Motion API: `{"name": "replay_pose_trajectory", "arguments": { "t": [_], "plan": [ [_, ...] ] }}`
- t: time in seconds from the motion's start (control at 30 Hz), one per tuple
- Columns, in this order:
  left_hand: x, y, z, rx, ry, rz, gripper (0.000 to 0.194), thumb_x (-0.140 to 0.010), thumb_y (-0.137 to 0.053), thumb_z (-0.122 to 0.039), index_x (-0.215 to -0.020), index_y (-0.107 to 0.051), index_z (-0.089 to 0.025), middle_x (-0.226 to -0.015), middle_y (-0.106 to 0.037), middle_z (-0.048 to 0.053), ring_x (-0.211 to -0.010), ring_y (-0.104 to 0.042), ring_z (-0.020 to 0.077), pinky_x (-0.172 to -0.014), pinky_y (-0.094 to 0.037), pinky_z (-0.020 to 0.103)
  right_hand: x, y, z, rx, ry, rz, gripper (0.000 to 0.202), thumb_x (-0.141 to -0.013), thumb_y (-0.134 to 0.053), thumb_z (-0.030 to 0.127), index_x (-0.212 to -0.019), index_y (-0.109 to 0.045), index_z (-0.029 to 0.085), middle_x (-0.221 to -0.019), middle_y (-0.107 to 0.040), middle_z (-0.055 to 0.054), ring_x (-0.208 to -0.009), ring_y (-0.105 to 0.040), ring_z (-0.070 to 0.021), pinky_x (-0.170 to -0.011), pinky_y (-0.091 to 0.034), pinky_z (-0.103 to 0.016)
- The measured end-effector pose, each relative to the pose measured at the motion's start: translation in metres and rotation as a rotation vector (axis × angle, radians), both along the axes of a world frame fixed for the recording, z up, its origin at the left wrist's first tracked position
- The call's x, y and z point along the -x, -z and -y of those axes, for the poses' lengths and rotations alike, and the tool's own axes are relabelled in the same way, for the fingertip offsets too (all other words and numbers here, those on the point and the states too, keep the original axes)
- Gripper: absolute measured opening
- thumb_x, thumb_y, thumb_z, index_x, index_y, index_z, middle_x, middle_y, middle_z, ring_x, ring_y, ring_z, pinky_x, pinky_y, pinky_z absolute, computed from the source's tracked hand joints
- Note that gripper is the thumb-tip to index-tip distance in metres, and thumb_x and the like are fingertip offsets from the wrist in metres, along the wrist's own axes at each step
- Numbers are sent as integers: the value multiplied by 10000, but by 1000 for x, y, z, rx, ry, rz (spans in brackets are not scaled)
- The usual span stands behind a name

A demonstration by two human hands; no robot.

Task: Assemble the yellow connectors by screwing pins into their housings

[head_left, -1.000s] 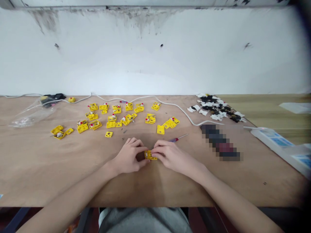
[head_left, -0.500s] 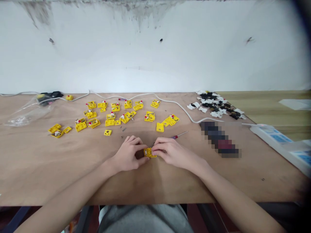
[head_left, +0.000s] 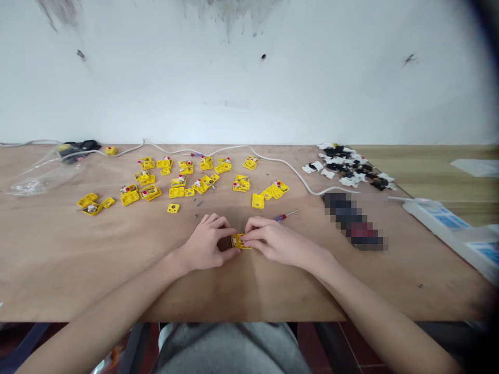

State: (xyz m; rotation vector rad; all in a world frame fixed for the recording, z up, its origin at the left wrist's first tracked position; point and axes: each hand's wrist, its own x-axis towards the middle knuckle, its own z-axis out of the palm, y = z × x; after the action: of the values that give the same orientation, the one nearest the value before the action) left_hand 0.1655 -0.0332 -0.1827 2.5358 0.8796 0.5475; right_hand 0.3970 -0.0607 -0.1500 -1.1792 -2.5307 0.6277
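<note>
Brown tabletop [head_left: 78,259] bearing yellow casings [head_left: 257,201] meets white wall [head_left: 249,78].

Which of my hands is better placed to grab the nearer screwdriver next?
Probably your right hand: the nearer screwdriver lies just beyond its knuckles. Your left hand is farther away, gripping one end of the yellow casing, though your right hand is on it too.

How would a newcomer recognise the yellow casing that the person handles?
On the wooden table, near its front edge, find the left hand and right hand. Both touch the open yellow casing between them; the other yellow parts lie farther back, untouched.
</note>
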Motion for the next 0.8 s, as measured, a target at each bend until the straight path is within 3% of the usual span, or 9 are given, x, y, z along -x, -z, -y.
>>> {"name": "replay_pose_trajectory", "arguments": {
  "t": [0.23,0.43,0.6,0.8],
  "plan": [
    [0,-2,0,12,1,-2,327,-834,-692,-415,-1122,-710,-261,-977,-626,44,-961,-520,224,-871,-385,389,-14,-5,2,11,36,-176,318,-968,-545,174,-1246,-669,268,-1114,-622,-66,-995,-618,-184,-897,-511,-338],
    [0,-1,1,-4,2,31,351,-827,-701,-398,-1144,-678,-247,-1061,-630,57,-980,-543,223,-868,-404,382,-10,2,4,-30,40,-167,167,-934,-594,169,-992,-742,217,-1000,-644,-59,-873,-638,-167,-800,-521,-299],
    [0,2,3,-63,85,113,180,-852,-668,-282,-1023,-708,-243,-1092,-648,56,-993,-576,201,-897,-416,367,-9,5,6,-149,2,-70,336,-844,-532,14,-989,-751,223,-970,-643,-52,-881,-619,-179,-804,-498,-311],
    [-1,6,4,-84,102,139,155,-876,-649,-257,-1006,-734,-254,-1077,-674,50,-996,-592,188,-907,-434,362,-9,4,11,-296,-36,74,330,-839,-515,15,-955,-755,210,-891,-619,-59,-849,-545,-199,-785,-465,-342]
  ]
}}
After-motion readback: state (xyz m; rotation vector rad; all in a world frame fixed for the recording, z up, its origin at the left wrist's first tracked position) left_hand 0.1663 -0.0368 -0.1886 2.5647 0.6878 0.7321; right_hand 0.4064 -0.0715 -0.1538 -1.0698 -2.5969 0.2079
